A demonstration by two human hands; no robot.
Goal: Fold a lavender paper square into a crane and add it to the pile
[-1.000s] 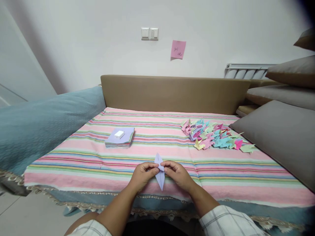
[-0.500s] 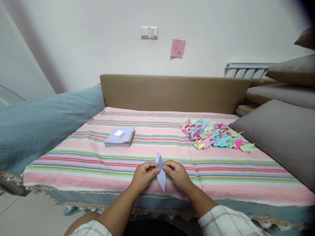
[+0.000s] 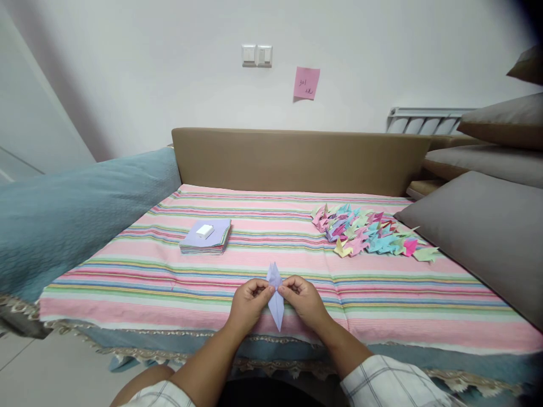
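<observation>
Okay so, left hand [image 3: 250,305] has the left side of a folded lavender origami paper [image 3: 276,314] pinched between thumb and fingers, and the right hand [image 3: 306,302] is gripping the right side the same way, so the paper sits right between them, one point toward the person, one away. Compared with half a second ago, the flap past the thumbs looks paler and more in line with the far point, so I'd guess that fold's being straightened. Thumbs cover the middle, so can't tell how crisp the crease is. Beyond the left hand, off to its left, there's a square paper stack [image 3: 221,238] with a small white block [image 3: 205,231] on top. Beyond the right hand, a pile of origami cranes [image 3: 377,240], then a big grey cushion [image 3: 479,226] further right. All that's well apart from both hands, so nothing's crowding them.
</observation>
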